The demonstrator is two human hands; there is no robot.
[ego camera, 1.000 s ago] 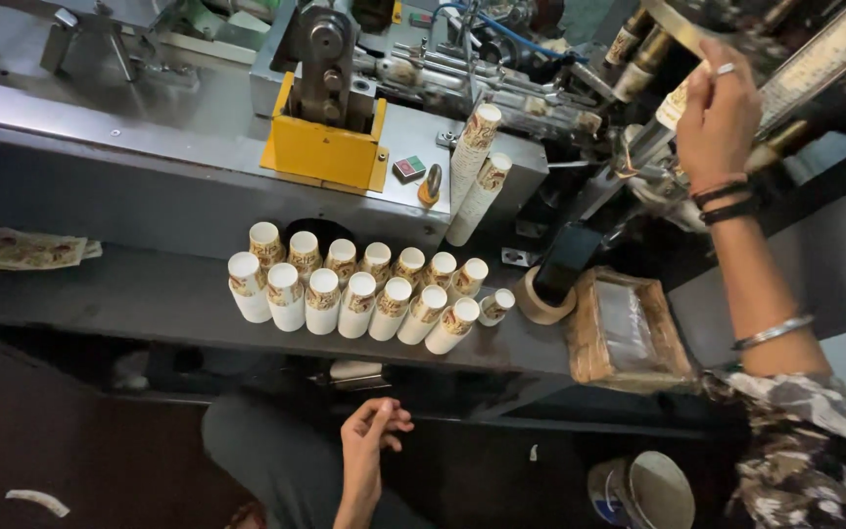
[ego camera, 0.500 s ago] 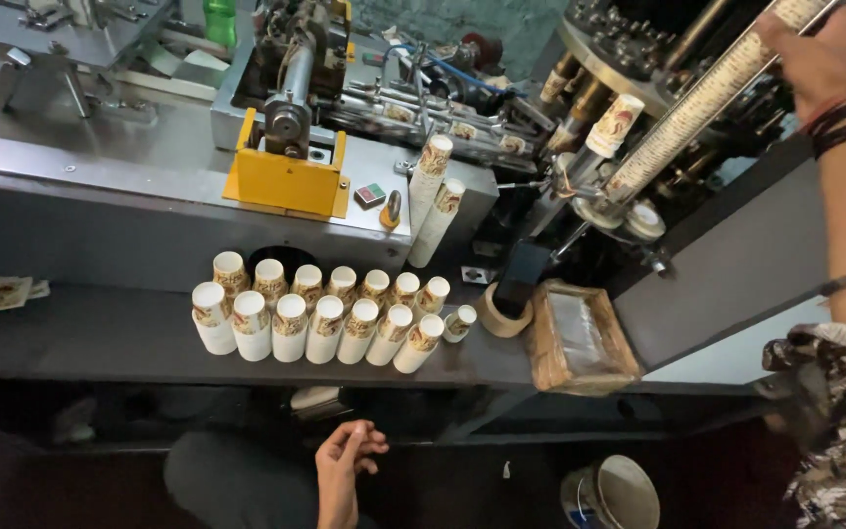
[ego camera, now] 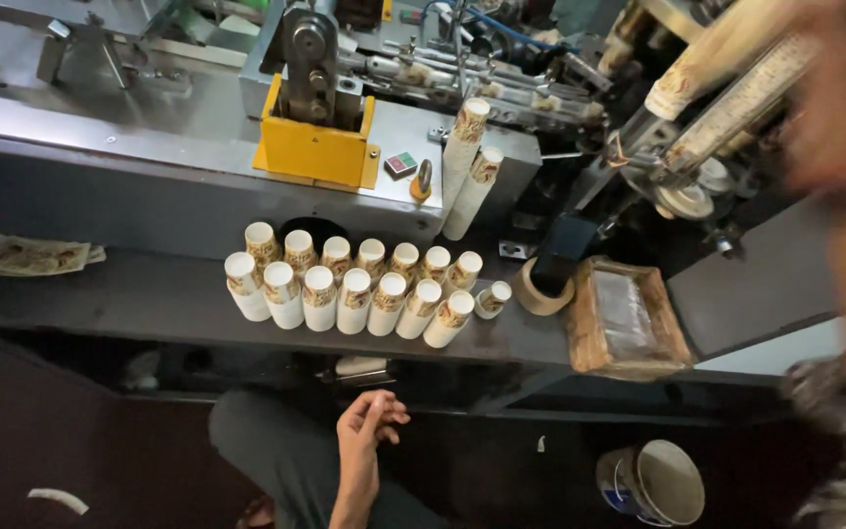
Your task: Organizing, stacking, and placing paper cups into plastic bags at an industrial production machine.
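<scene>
Two rows of paper cup stacks (ego camera: 364, 284) beside tape roll (ego camera: 539, 292).

Dark shelf (ego camera: 149, 299) below the machine, running across mid-frame.

Two rows of white paper-cup stacks (ego camera: 354, 284) stood upright on it at centre, touching one another; one short stack (ego camera: 493, 298) sat at the right end. A roll of brown tape (ego camera: 539, 292) lay just right of these, then a shallow brown tray (ego camera: 629, 318). Printed flat sheets (ego camera: 22, 255) lay at far left.
</scene>
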